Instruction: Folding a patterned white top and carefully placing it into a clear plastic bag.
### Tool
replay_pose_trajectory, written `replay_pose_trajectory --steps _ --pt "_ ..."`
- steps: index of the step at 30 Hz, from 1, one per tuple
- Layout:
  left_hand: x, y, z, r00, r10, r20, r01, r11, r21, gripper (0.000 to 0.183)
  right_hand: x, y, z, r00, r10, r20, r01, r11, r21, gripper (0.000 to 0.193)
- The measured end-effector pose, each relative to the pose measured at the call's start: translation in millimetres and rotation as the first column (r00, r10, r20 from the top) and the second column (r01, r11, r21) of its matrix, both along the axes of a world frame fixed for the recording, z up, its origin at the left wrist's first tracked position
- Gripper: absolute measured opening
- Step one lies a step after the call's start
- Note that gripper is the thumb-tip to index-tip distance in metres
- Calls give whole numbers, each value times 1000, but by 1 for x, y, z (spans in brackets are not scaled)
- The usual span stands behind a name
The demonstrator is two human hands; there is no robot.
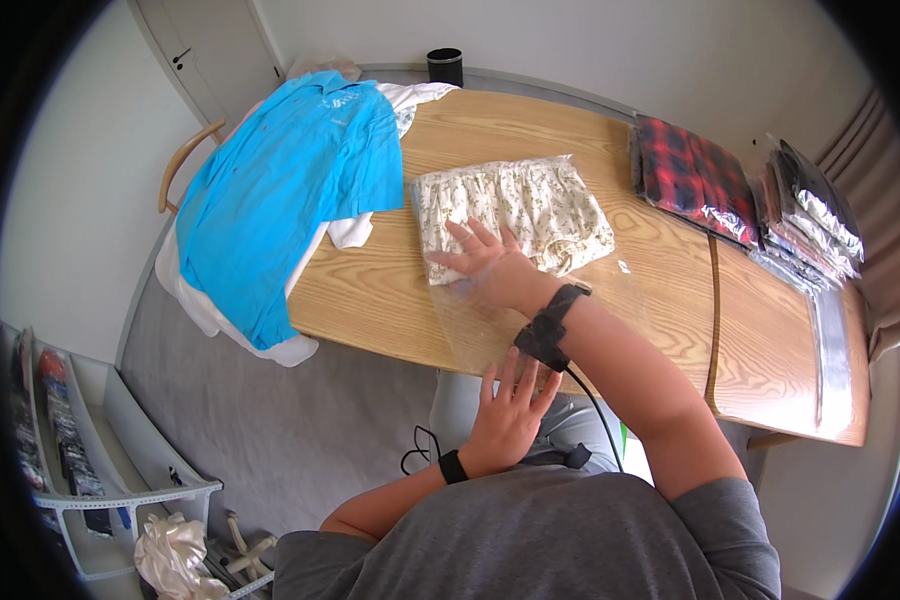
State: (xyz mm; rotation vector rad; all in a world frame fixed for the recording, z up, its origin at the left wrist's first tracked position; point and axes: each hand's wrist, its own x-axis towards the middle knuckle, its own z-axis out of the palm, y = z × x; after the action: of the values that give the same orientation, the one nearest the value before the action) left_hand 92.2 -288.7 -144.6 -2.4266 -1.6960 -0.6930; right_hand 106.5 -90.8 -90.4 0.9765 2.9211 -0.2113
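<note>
A folded cream garment with a small floral print (pixel 555 200) lies in a clear plastic bag (pixel 605 290) in the middle of the wooden table. My right hand (pixel 485 265) reaches across with spread fingers over the garment's lower left part. The film looks hazy around that hand, and I cannot tell whether it is inside the bag or on top. Near the table's front edge, my left hand (pixel 505 425) has its fingers stretched out, close to the bag's near end and below my right wrist. Neither hand grips anything.
A bright blue shirt (pixel 280 190) lies over white clothes at the table's left end. On the right are a bagged red-and-black plaid garment (pixel 695 175) and a stack of bagged clothes (pixel 810 215). A cable (pixel 600 415) runs from my right wristband. A divided rack (pixel 130 495) stands lower left.
</note>
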Motion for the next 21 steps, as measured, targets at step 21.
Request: replay_pose_trajectory --steps 21 --pt "-91 13 53 488 301 819 -6 940 -342 24 234 -6 16 448 -770 -454 299 607 -736 28"
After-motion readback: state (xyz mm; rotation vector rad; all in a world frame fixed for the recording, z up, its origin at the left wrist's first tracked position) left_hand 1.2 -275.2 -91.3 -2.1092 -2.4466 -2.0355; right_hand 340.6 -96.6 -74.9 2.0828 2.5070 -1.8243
